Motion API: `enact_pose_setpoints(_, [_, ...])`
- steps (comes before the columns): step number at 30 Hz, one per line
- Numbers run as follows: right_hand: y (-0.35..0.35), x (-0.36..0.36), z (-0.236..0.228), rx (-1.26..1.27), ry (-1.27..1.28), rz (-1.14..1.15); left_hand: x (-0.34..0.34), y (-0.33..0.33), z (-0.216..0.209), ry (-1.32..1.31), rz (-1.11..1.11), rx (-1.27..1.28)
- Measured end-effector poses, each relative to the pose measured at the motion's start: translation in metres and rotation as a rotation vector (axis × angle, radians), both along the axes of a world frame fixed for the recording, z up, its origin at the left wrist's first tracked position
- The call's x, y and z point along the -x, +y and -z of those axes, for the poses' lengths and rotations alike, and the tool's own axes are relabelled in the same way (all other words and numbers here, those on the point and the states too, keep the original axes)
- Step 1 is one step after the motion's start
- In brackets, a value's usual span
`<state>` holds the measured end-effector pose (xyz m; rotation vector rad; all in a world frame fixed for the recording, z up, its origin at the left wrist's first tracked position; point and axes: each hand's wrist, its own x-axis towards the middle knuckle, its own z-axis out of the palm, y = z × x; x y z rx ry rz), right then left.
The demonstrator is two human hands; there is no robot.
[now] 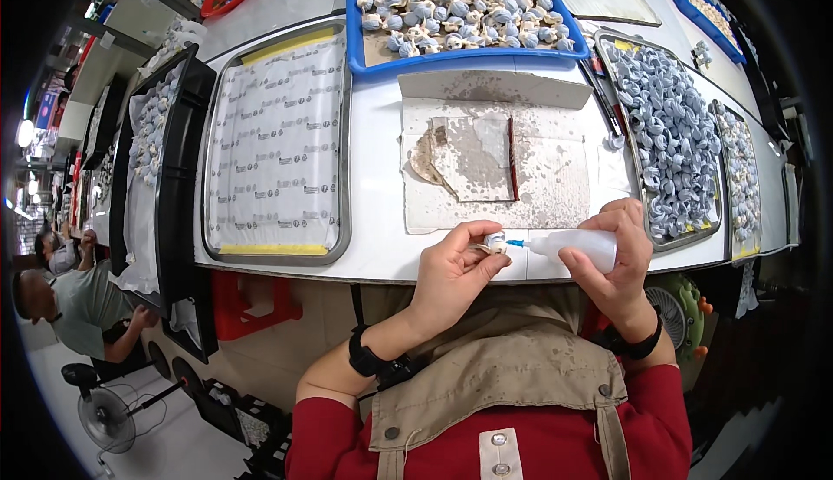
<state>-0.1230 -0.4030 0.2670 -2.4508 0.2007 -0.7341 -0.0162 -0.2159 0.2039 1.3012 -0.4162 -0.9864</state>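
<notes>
My left hand (457,274) pinches a small white and blue-grey figure piece (497,244) between thumb and fingertips, just above the table's near edge. In my right hand (626,263) a whitish squeeze bottle (597,246) lies on its side. Its thin blue nozzle points left, with the tip at or against the piece; whether it touches I cannot tell. Beyond both hands a stained cardboard sheet (555,194) with a folded-up far edge rests on the white table (378,194). A dark red stick (513,159) and a crusted brownish scrap lie on the cardboard.
A blue tray (468,63) of white and blue-grey figures stands at the back. A paper-lined metal tray (276,146) is at left, a tray of blue-grey pieces (668,124) at right. Beyond the left tray are black crates (186,133) and a seated person (87,311).
</notes>
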Motion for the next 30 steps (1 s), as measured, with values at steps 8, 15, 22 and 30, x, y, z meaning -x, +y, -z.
enact_pose_setpoints(8, [0.0012, -0.0033, 0.0003, 0.045, -0.015, -0.020, 0.0002, -0.0001, -0.0007, 0.013, 0.000, 0.018])
enact_pose_setpoints(15, [0.0029, -0.0067, -0.0032, 0.082, 0.009, -0.027, -0.0004, 0.0006, -0.0013, 0.035, 0.002, 0.025])
enact_pose_setpoints(22, [-0.0014, -0.0020, 0.0011, 0.038, -0.022, 0.005, -0.0023, 0.0003, -0.0030, 0.096, -0.016, 0.054])
enact_pose_setpoints(30, [-0.0018, -0.0022, 0.0014, 0.024, -0.029, 0.018, -0.0079, 0.0025, -0.0040, 0.254, -0.040, 0.089])
